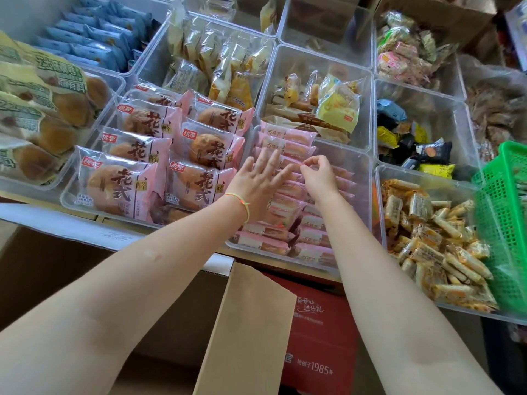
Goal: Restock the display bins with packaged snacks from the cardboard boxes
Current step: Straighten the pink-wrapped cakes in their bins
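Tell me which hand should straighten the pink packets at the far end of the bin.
Probably the right hand: its fingertips already pinch at a packet edge in the pink packets row, while the left hand lies flat, open, steadying the stack.

Snack packets (285, 143) in bin (362, 178)

Bare forearms; thin, perhaps braided, wristband (241, 201).

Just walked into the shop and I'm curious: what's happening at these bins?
A person is arranging slim pink snack packets in a clear plastic display bin. The left hand lies flat on the rows; the right hand pinches a packet edge. An open brown cardboard box sits below.
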`<state>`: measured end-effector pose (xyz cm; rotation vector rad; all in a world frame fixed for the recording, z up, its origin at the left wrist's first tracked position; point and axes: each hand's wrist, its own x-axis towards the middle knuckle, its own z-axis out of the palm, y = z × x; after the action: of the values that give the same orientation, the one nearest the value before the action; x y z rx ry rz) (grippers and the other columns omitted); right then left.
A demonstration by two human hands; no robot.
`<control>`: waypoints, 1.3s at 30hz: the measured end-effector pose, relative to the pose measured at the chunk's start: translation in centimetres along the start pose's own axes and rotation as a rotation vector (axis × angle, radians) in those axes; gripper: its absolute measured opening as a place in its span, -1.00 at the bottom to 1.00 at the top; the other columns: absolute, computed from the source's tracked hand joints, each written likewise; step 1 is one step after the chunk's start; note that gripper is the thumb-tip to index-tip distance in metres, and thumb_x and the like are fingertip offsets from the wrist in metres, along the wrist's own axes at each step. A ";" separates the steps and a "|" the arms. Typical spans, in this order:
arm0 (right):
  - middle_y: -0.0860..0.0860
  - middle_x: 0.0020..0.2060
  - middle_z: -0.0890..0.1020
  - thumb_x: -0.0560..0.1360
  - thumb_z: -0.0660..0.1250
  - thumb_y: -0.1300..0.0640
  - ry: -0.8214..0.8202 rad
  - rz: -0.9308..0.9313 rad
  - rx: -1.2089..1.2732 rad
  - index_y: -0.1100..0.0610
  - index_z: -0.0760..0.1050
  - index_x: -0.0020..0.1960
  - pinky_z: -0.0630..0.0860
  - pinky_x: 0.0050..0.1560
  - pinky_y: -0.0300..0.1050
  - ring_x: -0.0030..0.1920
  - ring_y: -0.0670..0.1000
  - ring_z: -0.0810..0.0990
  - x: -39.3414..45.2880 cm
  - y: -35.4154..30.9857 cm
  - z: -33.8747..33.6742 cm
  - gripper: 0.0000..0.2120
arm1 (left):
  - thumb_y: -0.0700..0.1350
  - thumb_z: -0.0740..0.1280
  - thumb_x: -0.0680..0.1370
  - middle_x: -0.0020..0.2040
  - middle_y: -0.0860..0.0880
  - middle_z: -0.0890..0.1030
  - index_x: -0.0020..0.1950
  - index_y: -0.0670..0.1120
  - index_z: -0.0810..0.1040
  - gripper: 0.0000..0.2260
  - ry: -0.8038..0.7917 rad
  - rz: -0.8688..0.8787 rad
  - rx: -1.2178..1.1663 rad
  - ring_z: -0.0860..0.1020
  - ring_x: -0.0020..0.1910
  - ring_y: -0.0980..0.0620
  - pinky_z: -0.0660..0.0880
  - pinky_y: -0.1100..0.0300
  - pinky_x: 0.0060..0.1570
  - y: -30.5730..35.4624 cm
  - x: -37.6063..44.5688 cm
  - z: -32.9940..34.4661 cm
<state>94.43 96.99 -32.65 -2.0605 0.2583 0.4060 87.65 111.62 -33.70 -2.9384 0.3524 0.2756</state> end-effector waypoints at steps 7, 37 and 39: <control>0.12 0.33 0.42 0.52 0.22 -0.09 0.106 0.140 0.032 -0.08 0.32 0.20 0.43 0.30 0.27 0.32 0.21 0.43 1.1 0.8 -0.8 -0.72 | 0.52 0.13 0.42 0.57 -0.26 -0.29 0.55 0.02 -0.41 0.04 -0.021 0.007 -0.003 -0.28 0.54 -0.31 -0.27 -0.19 0.51 -0.2 0.4 0.1; 0.00 0.62 -0.02 0.67 -0.07 0.05 -0.112 -0.416 -0.884 0.07 -0.01 0.63 -0.23 0.56 0.08 0.60 -0.06 -0.10 3.0 -1.0 -0.8 -0.46 | 0.69 -0.01 0.19 0.59 -0.18 -0.26 0.58 0.10 -0.32 0.15 -0.072 -0.044 -0.074 -0.31 0.50 -0.41 -0.26 -0.38 0.42 -1.3 2.9 -1.2; 0.01 0.62 0.02 0.65 -0.04 0.11 -0.043 -0.441 -0.704 0.08 0.01 0.63 -0.17 0.57 0.05 0.60 -0.04 -0.05 2.0 -1.0 -1.1 -0.46 | 0.69 0.01 0.19 0.59 -0.19 -0.25 0.58 0.10 -0.31 0.16 -0.064 -0.040 -0.091 -0.28 0.51 -0.39 -0.26 -0.37 0.43 -1.4 2.5 -1.3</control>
<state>96.81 96.49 -32.07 -2.6979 -0.4251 0.2851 90.62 112.11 -32.71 -3.0131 0.2788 0.3889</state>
